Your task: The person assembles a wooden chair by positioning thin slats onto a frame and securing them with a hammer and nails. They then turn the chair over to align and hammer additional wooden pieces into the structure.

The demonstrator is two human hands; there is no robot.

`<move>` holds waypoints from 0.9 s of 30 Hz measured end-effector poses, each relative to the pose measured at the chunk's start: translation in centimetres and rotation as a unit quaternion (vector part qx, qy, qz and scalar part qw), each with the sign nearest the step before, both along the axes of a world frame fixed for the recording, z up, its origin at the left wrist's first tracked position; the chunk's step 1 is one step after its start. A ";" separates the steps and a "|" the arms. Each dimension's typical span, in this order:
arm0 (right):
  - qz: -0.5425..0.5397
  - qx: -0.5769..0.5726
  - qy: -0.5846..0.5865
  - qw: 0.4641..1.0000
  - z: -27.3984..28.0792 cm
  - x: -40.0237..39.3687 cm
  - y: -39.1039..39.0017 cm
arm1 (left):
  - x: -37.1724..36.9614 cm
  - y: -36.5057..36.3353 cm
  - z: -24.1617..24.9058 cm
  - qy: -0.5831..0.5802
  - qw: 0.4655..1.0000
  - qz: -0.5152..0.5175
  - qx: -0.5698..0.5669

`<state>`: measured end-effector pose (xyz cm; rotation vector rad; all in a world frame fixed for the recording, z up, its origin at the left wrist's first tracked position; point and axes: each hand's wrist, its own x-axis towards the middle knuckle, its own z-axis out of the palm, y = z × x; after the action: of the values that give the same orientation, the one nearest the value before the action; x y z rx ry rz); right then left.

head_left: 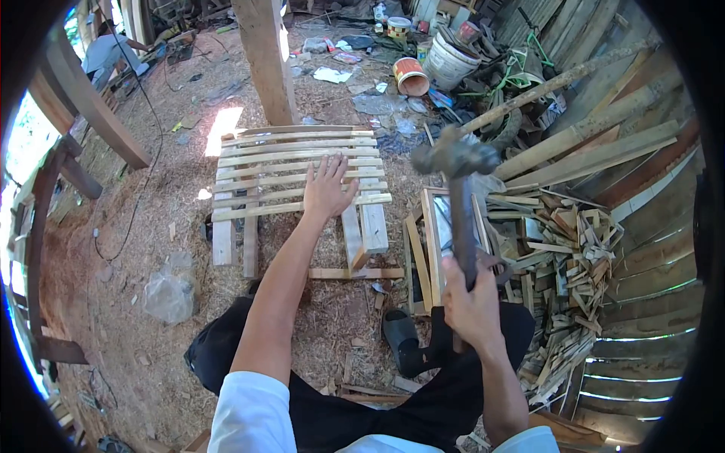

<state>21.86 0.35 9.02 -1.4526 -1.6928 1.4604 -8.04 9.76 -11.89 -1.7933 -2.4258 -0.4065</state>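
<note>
While the left hand (327, 189) lies flat with fingers spread on the slatted panel (298, 170), the right hand (472, 306) is raised beside it, its grip closed tight around the handle of a hammer (457, 162) whose dark metal head hangs in the air above the ground, well apart from the wood. The panel lies on the sawdust-strewn floor (158, 226) straight ahead of the person's knees. Judging by how it lies, much of the work looks done: about eight thin pale slats already run across the thicker boards beneath, evenly spaced. The near ends of those boards stick out bare past the last slat, so there may be room for more, though whether every slat is nailed cannot be told. The slats are rough-sawn, light, narrow strips; the boards under them are broader and flatter. To the right sits a heap of short offcuts (566, 257), jagged and splintery, beside a small wooden frame (430, 241).
</note>
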 end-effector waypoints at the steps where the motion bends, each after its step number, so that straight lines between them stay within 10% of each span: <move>1: -0.017 0.003 0.005 1.000 -0.2 -0.2 0.2 | 0.2 0.0 0.1 0.000 1.000 0.000 -0.003; 6: 0.110 0.006 -0.198 0.974 -12.3 0.5 0.5 | 0.2 -0.4 0.3 -0.003 1.000 -0.001 -0.012; 14: -0.007 0.052 -0.017 0.998 0.6 0.4 1.7 | 0.2 0.0 -0.2 0.018 1.000 -0.006 -0.009; 18: -0.060 0.111 0.074 0.989 -2.6 -1.0 0.3 | 0.2 -0.1 -0.1 0.021 1.000 -0.008 0.000; 22: 0.089 0.022 -0.197 0.976 -11.3 0.1 -0.3 | 0.5 -0.9 -0.2 0.027 0.999 -0.006 -0.017; 27: 0.059 0.051 -0.141 0.987 -5.1 0.8 1.5 | 0.7 -0.1 0.3 0.007 1.000 0.001 -0.011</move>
<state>22.61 1.88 3.93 -1.5860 -2.0236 1.2493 -7.29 9.69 -11.62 -1.7946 -2.4325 -0.3686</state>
